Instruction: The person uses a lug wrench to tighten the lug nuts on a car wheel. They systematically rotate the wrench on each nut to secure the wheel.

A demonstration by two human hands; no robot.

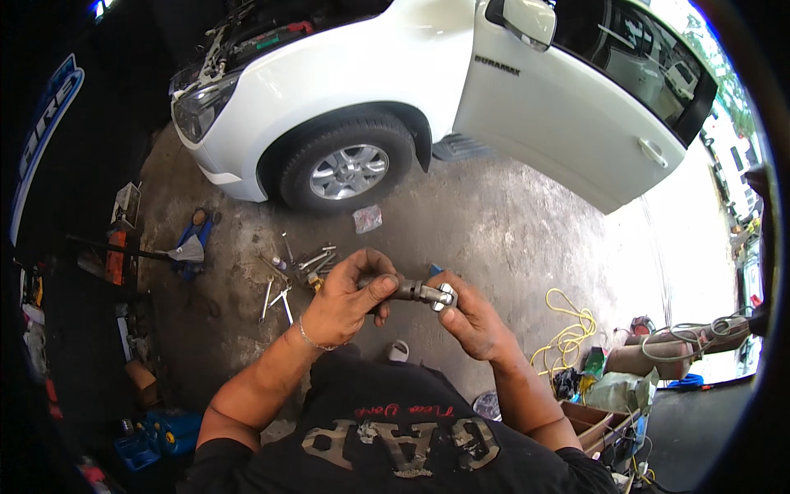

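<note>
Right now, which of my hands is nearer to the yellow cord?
Right: the right hand is raised to the left of the yellow cord; the left hand is farther to the left.

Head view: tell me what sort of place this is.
Probably a vehicle repair workshop: a white vehicle with its engine bay exposed, and loose silver metal wrenches lying on the stained grey concrete floor.

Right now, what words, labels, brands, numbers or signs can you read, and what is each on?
Locations only; I won't copy wording.
Black shirt: red script and large block letters.
White car door: small dark lettering.
Blue-and-white sign, far left: large letters.
Metal tool between left hand and right hand: nothing readable.
Wheel: centre mark too small.
</note>
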